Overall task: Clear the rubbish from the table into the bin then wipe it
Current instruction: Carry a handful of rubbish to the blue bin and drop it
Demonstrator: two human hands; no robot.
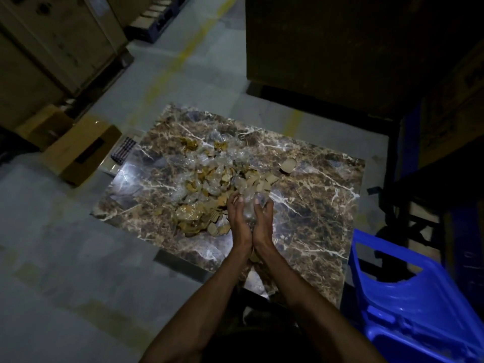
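Observation:
A pile of rubbish [209, 184], torn cardboard scraps and crumpled clear plastic, lies across the middle of the brown marble-patterned table [309, 205]. My left hand [237, 218] and my right hand [263, 221] are cupped together, wrists touching, at the pile's near right edge. Between them they hold a clump of clear plastic [250, 205], with fingers curled round it. One loose cardboard piece [287, 166] sits apart toward the table's right.
A blue plastic crate [408, 310] stands on the floor at the table's right near corner. An open cardboard box [83, 150] sits on the floor to the left. Large dark boxes [340, 48] loom behind the table. A checkered cloth [123, 150] lies off the table's left corner.

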